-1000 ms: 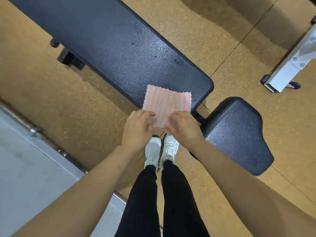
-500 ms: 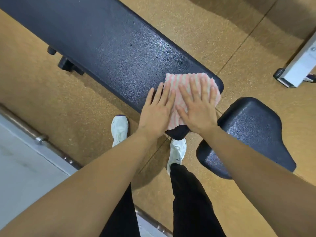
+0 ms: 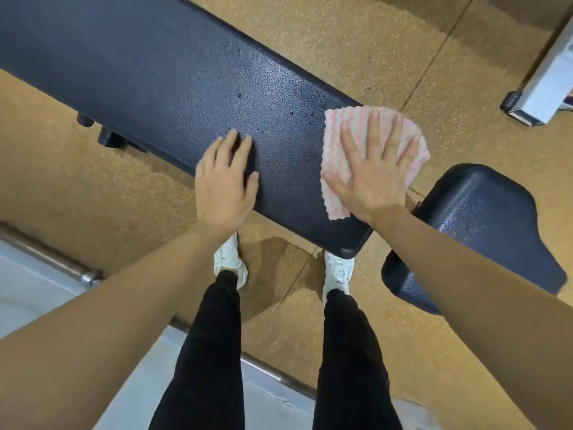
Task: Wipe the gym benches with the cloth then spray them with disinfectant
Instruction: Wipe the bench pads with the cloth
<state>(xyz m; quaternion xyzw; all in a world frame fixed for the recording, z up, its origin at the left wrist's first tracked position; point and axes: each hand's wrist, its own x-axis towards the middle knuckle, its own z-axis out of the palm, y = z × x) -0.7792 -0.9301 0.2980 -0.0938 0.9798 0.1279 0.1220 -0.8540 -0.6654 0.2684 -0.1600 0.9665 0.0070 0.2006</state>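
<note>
A long black padded gym bench (image 3: pixel 173 82) runs diagonally from the upper left to the lower middle. A pink-and-white striped cloth (image 3: pixel 344 125) lies flat on its near right end. My right hand (image 3: pixel 375 172) presses on the cloth with fingers spread straight. My left hand (image 3: pixel 224 178) rests flat on the bare bench pad to the left of the cloth, holding nothing. A separate black seat pad (image 3: pixel 483 225) sits to the right of the bench end. No spray bottle is in view.
The floor (image 3: pixel 356 35) is tan speckled rubber. A white metal frame foot (image 3: pixel 539 88) stands at the upper right. A metal rail (image 3: pixel 46 256) and a pale floor strip run along the lower left. My legs and white shoes (image 3: pixel 229 262) stand close to the bench.
The cloth went from held in both hands to pressed flat on the bench. My left hand has left the cloth and moved left onto the bare pad. My feet stepped apart.
</note>
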